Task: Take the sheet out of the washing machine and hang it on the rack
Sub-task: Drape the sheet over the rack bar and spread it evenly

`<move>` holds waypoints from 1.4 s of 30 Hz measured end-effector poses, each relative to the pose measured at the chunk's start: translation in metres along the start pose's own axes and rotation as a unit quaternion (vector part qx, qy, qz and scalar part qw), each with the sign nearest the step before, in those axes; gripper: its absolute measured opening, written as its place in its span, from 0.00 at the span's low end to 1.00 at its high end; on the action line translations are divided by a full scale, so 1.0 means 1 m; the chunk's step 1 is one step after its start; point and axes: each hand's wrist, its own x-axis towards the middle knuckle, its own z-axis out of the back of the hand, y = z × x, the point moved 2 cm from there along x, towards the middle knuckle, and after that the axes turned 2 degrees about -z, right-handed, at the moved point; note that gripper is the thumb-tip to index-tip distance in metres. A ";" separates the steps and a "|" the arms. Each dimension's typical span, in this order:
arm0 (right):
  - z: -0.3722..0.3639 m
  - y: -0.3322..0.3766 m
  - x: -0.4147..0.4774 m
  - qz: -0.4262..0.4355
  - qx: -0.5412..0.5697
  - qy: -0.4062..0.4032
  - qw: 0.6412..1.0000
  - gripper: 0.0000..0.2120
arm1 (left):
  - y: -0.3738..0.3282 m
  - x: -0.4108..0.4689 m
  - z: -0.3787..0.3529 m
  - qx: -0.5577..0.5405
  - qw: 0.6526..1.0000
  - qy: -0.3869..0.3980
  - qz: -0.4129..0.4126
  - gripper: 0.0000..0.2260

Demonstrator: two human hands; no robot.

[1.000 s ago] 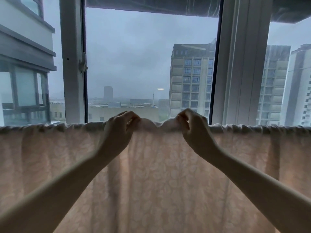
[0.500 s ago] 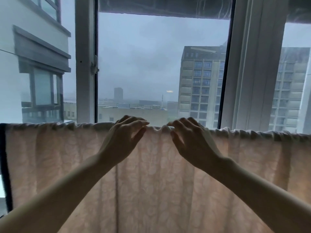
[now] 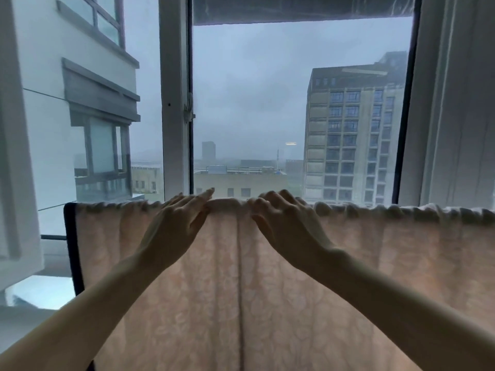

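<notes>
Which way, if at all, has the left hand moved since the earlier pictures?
Yes, leftward along the sheet: the left hand was over the vertical seam earlier, now it lies left of it.

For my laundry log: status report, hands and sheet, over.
Left hand open, fingers flat on top fold of sheet. Right hand open, fingers resting beside. Sheet hung, top edge bunched. Nothing blocking.
</notes>
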 end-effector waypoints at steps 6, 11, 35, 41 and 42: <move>-0.020 0.017 0.008 -0.004 -0.104 -0.013 0.995 0.20 | 0.029 -0.011 0.005 -0.052 0.997 -0.059 -0.013 0.10; -0.021 0.013 0.004 -0.029 -0.090 -0.043 0.995 0.11 | 0.032 -0.009 0.001 -0.099 0.991 -0.091 0.002 0.10; 0.022 -0.014 -0.023 -0.104 -0.088 -0.057 0.989 0.03 | 0.023 -0.029 0.010 -0.054 0.979 -0.143 -0.133 0.07; 0.003 0.021 -0.003 -0.032 -0.065 -0.023 0.997 0.09 | 0.037 -0.032 0.016 -0.039 0.984 -0.115 -0.132 0.06; -0.001 0.028 0.004 -0.030 -0.054 -0.020 0.998 0.10 | 0.044 -0.029 0.022 -0.032 0.988 -0.115 -0.102 0.07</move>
